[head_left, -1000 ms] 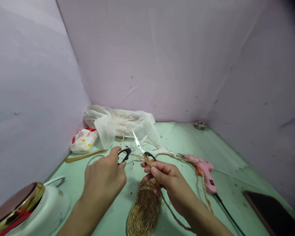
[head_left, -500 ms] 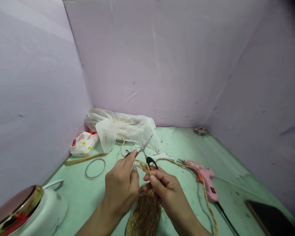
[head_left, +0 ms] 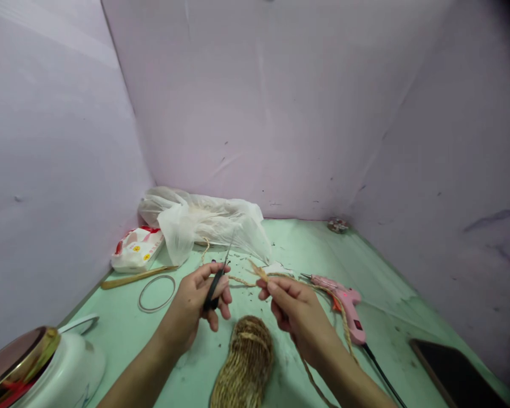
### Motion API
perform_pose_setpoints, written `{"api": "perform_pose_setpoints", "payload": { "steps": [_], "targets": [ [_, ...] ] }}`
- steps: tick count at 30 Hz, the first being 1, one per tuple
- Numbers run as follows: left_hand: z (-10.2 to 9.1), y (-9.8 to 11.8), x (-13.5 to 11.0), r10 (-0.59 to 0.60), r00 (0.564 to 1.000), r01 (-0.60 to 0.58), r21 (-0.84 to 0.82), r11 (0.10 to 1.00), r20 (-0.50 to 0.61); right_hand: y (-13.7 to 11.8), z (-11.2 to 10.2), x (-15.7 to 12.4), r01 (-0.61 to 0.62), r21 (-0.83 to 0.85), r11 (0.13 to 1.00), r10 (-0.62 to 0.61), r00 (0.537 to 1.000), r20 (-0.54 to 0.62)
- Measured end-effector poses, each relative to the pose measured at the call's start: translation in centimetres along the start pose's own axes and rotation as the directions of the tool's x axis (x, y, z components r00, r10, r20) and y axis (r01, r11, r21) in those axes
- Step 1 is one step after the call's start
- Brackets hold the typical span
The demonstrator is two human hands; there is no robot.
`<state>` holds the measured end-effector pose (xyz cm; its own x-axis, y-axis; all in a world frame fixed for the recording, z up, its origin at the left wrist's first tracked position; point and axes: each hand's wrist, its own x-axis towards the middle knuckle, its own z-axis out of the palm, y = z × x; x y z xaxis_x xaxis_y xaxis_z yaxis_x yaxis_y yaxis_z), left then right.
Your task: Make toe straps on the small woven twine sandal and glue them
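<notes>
Black-handled scissors (head_left: 215, 288) are gripped in my left hand (head_left: 195, 300), their thin metal blades pointing up and away. My right hand (head_left: 295, 306) pinches the frayed end of a straw-coloured braided rope (head_left: 261, 273); loose fibres fan out toward the left. A gap separates the scissor blades from that frayed end. Below and between both hands, a brown woven straw slipper-like piece (head_left: 246, 362) lies on the table, its rounded end facing away. More of the rope runs across the table behind my right hand and down its right side.
A pink glue gun (head_left: 342, 306) with a black cord lies at right, near a dark phone (head_left: 459, 374). At left are a metal ring (head_left: 141, 300), a wooden strip (head_left: 131, 279), a tissue pack (head_left: 136, 250) and a white pot (head_left: 74, 368). A plastic bag (head_left: 212, 218) lies at the back.
My hands have moved apart. The scissors have swung from open blades near the rope to nearly closed in my left hand, and the rope's frayed end now stands clear in my right fingers.
</notes>
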<state>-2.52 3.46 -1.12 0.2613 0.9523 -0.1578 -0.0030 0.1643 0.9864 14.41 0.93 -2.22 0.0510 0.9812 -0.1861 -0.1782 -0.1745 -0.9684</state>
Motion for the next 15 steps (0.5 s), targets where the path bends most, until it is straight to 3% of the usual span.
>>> {"api": "perform_pose_setpoints", "payload": {
  "steps": [4,7,11,15],
  "targets": [
    [-0.3,0.4,-0.6,0.029,0.989,-0.064,0.243,0.968,0.145,-0.2,-1.6,1.4,0.071,0.095,0.993,-0.054,0.984,-0.172],
    [0.5,1.0,-1.1,0.016,0.979,-0.112,0.473,0.874,0.204,-0.4,-2.1,1.6,0.126,0.126,0.984,-0.094,0.967,-0.235],
    [1.9,2.3,-1.9,0.027,0.965,-0.196,0.644,0.739,0.262,-0.5,-1.5,1.1,0.142,0.019,0.99,-0.133,0.961,-0.244],
    [2.3,3.0,-2.2,0.023,0.96,-0.202,0.634,0.747,0.278,-0.3,-0.6,0.4,0.162,-0.169,0.972,-0.191,0.966,-0.173]
  ]
}}
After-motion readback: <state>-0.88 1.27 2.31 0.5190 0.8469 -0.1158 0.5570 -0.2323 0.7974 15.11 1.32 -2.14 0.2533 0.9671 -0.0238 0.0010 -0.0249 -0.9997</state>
